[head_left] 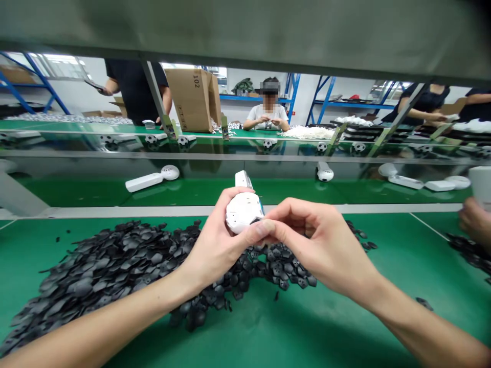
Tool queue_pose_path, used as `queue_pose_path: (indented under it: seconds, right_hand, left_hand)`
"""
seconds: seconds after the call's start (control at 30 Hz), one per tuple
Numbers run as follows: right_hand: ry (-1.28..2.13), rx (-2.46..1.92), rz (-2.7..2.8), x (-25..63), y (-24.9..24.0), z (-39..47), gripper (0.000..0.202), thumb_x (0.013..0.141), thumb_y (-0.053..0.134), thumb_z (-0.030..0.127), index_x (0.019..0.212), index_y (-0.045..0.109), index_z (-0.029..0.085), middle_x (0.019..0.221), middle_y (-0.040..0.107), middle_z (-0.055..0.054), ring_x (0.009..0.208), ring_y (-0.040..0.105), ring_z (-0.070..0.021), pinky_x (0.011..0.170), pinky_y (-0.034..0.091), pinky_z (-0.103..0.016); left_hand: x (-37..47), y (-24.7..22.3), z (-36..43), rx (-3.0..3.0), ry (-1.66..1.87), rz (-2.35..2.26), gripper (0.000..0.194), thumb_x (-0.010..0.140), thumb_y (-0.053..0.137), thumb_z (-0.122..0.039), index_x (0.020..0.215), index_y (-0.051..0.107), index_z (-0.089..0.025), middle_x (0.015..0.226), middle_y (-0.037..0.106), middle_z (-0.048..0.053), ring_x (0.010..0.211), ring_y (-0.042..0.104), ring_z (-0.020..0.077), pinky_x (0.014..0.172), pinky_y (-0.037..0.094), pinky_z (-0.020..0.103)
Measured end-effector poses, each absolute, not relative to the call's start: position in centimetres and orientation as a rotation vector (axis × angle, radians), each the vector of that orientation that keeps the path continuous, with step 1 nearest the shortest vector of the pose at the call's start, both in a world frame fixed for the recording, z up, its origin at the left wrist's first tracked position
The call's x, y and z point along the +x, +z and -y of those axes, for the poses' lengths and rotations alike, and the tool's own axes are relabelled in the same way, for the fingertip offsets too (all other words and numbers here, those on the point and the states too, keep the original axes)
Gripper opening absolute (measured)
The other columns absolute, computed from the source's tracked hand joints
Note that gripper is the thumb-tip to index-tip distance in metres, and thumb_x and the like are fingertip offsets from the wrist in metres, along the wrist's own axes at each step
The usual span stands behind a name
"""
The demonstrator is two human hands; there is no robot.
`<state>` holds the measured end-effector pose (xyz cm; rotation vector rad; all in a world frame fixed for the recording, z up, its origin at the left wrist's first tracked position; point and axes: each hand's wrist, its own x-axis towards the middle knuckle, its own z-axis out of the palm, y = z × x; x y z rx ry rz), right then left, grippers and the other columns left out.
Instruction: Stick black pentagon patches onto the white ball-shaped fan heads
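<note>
My left hand (215, 240) is wrapped round a white plastic device with a round head (242, 209), its narrower body pointing away from me. At the lower right of that head sits a small dark piece (257, 220). My right hand (318, 237) pinches at this spot, thumb and index finger meeting beside my left thumb; the black piece is partly hidden by the fingertips. Below both hands a wide heap of small black pentagon-shaped pieces (126, 266) covers the green table (299, 332).
Beyond the table edge, a green conveyor belt (199, 189) carries several white devices (149, 180). Farther back are football-patterned devices (268, 144), a cardboard box (187, 99) and several people. Another person's hand (475, 220) shows at the right edge. A metal shelf (245, 36) hangs overhead.
</note>
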<state>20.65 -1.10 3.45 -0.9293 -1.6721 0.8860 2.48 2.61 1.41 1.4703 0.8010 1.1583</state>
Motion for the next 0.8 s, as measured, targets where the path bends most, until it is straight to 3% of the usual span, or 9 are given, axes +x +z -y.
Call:
queue_pose_path:
  seconds: [0.13, 0.23, 0.33, 0.4, 0.47, 0.63, 0.8]
  right_hand:
    - [0.996, -0.854, 1.765, 21.4, 4.3, 1.2, 0.018, 0.103, 0.061, 0.017, 0.096, 0.078, 0.021, 0.094, 0.079, -0.001, 0.086, 0.077, -0.0151, 0.081, 0.065, -0.021]
    - [1.072, -0.899, 1.803, 22.3, 4.8, 0.8, 0.012, 0.102, 0.07, 0.031, 0.108, 0.072, 0.021, 0.106, 0.078, -0.005, 0.094, 0.078, -0.0193, 0.077, 0.066, -0.022]
    - [1.051, -1.088, 1.803, 22.8, 4.4, 0.3, 0.056, 0.095, 0.08, 0.049, 0.143, 0.059, 0.027, 0.12, 0.075, -0.009, 0.101, 0.077, -0.0239, 0.069, 0.064, -0.023]
    - [1.214, -1.093, 1.823, 22.5, 3.7, 0.1, 0.085, 0.097, 0.077, 0.057, 0.166, 0.034, 0.032, 0.13, 0.071, -0.01, 0.107, 0.075, -0.0251, 0.078, 0.066, -0.028]
    - [1.412, -0.988, 1.794, 21.9, 2.8, 0.0, 0.096, 0.099, 0.072, 0.062, 0.173, 0.018, 0.034, 0.141, 0.066, -0.012, 0.116, 0.072, -0.0257, 0.095, 0.064, -0.036]
    - [1.508, -0.833, 1.695, 20.8, 1.3, -0.3, 0.093, 0.098, 0.071, 0.067, 0.172, 0.025, 0.034, 0.155, 0.057, -0.01, 0.135, 0.062, -0.0266, 0.117, 0.051, -0.04]
    - [1.366, -0.837, 1.77, 20.8, 1.7, -0.8, 0.077, 0.104, 0.067, 0.061, 0.169, 0.033, 0.038, 0.149, 0.063, -0.006, 0.132, 0.064, -0.0234, 0.114, 0.052, -0.037]
  left_hand:
    - [2.0, 1.4, -2.8, 1.554, 1.215, -0.764, 0.049, 0.083, 0.09, -0.035, 0.118, 0.057, -0.024, 0.087, 0.06, -0.004, 0.07, 0.055, 0.0106, 0.059, 0.048, 0.017]
    - [1.6, 1.1, -2.7, 1.568, 1.19, -0.73, 0.05, 0.085, 0.087, -0.036, 0.12, 0.054, -0.025, 0.086, 0.063, -0.003, 0.065, 0.06, 0.0123, 0.057, 0.05, 0.02]
    - [1.5, 0.7, -2.5, 1.6, 1.174, -0.708, 0.049, 0.088, 0.082, -0.041, 0.122, 0.053, -0.023, 0.083, 0.061, -0.003, 0.06, 0.058, 0.0122, 0.053, 0.046, 0.022]
    - [1.5, 0.5, -2.5, 1.653, 1.184, -0.692, 0.046, 0.088, 0.081, -0.041, 0.12, 0.055, -0.021, 0.079, 0.057, -0.003, 0.06, 0.051, 0.0105, 0.053, 0.041, 0.02]
    - [1.5, 0.3, -2.5, 1.682, 1.207, -0.66, 0.044, 0.087, 0.08, -0.04, 0.117, 0.056, -0.018, 0.078, 0.055, -0.003, 0.062, 0.046, 0.0095, 0.054, 0.038, 0.02]
    - [1.6, 0.2, -2.6, 1.722, 1.268, -0.649, 0.043, 0.087, 0.08, -0.041, 0.115, 0.058, -0.016, 0.078, 0.055, -0.002, 0.064, 0.045, 0.0094, 0.057, 0.038, 0.021]
    - [1.9, 0.6, -2.9, 1.668, 1.257, -0.665, 0.044, 0.083, 0.085, -0.036, 0.113, 0.059, -0.017, 0.079, 0.056, -0.003, 0.063, 0.048, 0.0085, 0.056, 0.041, 0.019]
